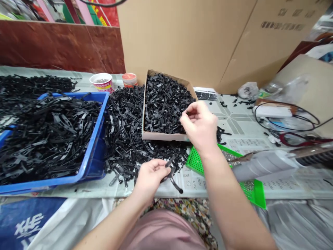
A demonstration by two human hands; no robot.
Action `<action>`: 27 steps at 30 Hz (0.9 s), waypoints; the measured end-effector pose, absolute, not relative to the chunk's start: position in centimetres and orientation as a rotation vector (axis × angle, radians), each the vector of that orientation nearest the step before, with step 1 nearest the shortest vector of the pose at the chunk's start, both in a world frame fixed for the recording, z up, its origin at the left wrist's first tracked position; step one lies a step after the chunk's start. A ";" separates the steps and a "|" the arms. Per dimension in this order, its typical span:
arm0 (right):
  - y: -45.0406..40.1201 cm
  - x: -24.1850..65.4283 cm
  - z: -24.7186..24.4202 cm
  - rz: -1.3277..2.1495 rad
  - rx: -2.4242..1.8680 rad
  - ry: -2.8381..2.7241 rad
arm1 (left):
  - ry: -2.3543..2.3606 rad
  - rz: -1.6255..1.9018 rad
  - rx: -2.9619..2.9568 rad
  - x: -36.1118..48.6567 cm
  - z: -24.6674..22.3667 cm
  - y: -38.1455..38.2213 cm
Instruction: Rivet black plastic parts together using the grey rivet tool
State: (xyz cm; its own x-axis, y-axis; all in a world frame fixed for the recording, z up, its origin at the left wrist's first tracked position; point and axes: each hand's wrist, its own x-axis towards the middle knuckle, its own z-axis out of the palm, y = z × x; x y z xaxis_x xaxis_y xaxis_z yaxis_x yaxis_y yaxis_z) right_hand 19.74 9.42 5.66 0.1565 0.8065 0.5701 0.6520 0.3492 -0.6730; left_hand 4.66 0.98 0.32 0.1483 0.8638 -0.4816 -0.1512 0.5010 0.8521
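My left hand [151,175] is near the table's front edge, fingers closed on a black plastic strip [170,173] that sticks out to the right. My right hand [200,125] hovers over the right front corner of a shallow cardboard box [166,135] full of small black plastic parts, fingertips pinched together; whether a part sits between them I cannot tell. A loose heap of black strips [125,132] lies on the table between the box and a blue tray.
A blue tray [97,146] heaped with long black strips stands at the left. A green perforated tray [196,161] lies under my right forearm. Two small cups [102,81] stand behind the heap. Large cardboard sheets [187,38] lean at the back; cables and clutter [286,118] at right.
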 end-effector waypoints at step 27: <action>-1.5 23.8 2.0 1.036 -1.302 -1.596 | 1.068 0.788 0.790 6.8 0.8 -0.5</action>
